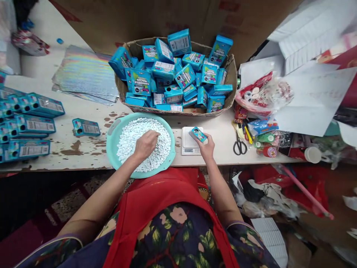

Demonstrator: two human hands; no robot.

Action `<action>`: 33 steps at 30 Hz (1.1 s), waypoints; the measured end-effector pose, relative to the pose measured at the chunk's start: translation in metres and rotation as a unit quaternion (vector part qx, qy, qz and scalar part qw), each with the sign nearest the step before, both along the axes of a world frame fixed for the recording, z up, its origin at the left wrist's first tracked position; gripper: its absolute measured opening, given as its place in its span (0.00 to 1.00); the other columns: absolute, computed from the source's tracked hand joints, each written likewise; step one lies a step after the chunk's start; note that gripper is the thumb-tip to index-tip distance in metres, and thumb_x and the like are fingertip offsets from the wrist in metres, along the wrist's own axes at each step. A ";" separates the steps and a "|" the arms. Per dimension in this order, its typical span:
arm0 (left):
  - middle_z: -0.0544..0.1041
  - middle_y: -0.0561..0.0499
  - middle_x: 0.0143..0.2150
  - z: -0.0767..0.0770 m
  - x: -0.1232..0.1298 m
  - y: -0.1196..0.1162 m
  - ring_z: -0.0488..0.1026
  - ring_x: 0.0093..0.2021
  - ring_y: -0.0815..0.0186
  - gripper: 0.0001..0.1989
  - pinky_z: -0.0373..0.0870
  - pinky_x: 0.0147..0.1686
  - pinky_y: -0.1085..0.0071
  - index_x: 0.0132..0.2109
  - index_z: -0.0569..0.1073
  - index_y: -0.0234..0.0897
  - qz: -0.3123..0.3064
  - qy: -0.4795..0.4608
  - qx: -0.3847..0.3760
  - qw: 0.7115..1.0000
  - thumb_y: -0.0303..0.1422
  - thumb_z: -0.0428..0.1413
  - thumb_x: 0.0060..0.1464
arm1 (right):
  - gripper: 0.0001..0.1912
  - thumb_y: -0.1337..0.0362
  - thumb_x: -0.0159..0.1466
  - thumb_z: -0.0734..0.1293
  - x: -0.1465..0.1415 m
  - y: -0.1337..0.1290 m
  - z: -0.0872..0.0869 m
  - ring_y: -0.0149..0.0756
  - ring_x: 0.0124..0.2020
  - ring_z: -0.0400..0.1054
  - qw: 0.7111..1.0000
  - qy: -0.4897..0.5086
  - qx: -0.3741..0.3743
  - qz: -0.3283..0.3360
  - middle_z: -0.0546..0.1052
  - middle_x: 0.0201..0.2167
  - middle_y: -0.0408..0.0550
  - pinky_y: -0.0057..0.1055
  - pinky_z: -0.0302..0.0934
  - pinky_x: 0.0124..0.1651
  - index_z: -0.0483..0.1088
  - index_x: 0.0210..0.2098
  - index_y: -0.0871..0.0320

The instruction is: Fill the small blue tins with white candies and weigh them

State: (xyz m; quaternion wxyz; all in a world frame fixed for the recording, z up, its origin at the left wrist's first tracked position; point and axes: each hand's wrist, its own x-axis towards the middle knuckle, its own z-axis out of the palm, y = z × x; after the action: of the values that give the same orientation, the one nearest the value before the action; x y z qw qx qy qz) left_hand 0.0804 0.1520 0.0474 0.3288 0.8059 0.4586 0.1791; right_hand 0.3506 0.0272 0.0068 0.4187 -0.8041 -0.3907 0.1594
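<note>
My left hand (146,144) is over a turquoise plastic basin (112,152) filled with small white candies (131,137). Its fingers are closed, and what they hold, if anything, is too small to make out. In my right hand (207,147) is a small blue candy box (198,134), tilted, with a dark round spot near its upper end. That box is above a white digital scale (187,143), partly covering its platform. Whether the box touches the scale I cannot tell.
Behind the basin, a cardboard carton (232,91) holds many loose blue boxes. More boxes stand in stacked rows (33,124) at left, with a single box (86,127) nearby. Shiny sheets (86,74) lie behind. Scissors (240,145), a yellow cutter (248,134) and packets are at right.
</note>
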 end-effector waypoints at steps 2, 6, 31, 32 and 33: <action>0.78 0.45 0.44 0.008 0.009 -0.006 0.74 0.45 0.61 0.11 0.69 0.46 0.66 0.40 0.76 0.38 0.065 -0.085 -0.123 0.987 0.36 0.51 0.58 | 0.21 0.50 0.56 0.71 -0.012 0.002 0.021 0.41 0.41 0.70 0.999 -0.013 0.036 0.011 0.76 0.38 0.50 0.41 0.64 0.48 0.72 0.41 0.60; 0.79 0.44 0.42 0.030 0.045 -0.014 0.76 0.41 0.62 0.17 0.71 0.42 0.69 0.44 0.75 0.35 0.196 -0.356 -0.440 0.801 0.45 0.53 0.57 | 0.19 0.55 0.58 0.73 -0.046 0.000 0.076 0.39 0.42 0.69 0.984 -0.101 0.083 0.120 0.75 0.39 0.48 0.38 0.63 0.47 0.72 0.46 0.55; 0.75 0.44 0.50 0.023 0.013 -0.008 0.67 0.58 0.55 0.16 0.59 0.61 0.55 0.45 0.74 0.36 0.193 -0.335 -0.327 0.862 0.26 0.56 0.45 | 0.20 0.54 0.54 0.74 -0.095 0.011 0.085 0.40 0.43 0.70 0.989 0.097 0.055 0.099 0.75 0.40 0.47 0.38 0.65 0.48 0.74 0.44 0.55; 0.72 0.44 0.56 0.026 0.003 -0.003 0.63 0.62 0.54 0.20 0.55 0.64 0.54 0.49 0.73 0.38 0.158 -0.271 -0.253 0.915 0.27 0.57 0.45 | 0.21 0.54 0.54 0.74 -0.099 0.010 0.084 0.39 0.43 0.70 0.986 0.128 0.075 0.082 0.75 0.41 0.47 0.38 0.65 0.48 0.73 0.44 0.55; 0.67 0.44 0.61 0.030 -0.007 0.001 0.58 0.65 0.53 0.25 0.52 0.66 0.54 0.54 0.70 0.40 0.106 -0.213 -0.195 0.952 0.28 0.58 0.45 | 0.21 0.55 0.54 0.74 -0.105 0.010 0.084 0.39 0.43 0.70 0.982 0.150 0.092 0.074 0.74 0.41 0.47 0.38 0.66 0.48 0.73 0.45 0.54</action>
State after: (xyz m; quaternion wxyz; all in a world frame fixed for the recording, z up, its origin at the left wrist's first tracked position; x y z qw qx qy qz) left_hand 0.0733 0.1530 0.0776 0.5485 0.6162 0.4865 0.2877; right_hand 0.2454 0.0369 0.0907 0.5322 -0.6977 -0.3948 0.2723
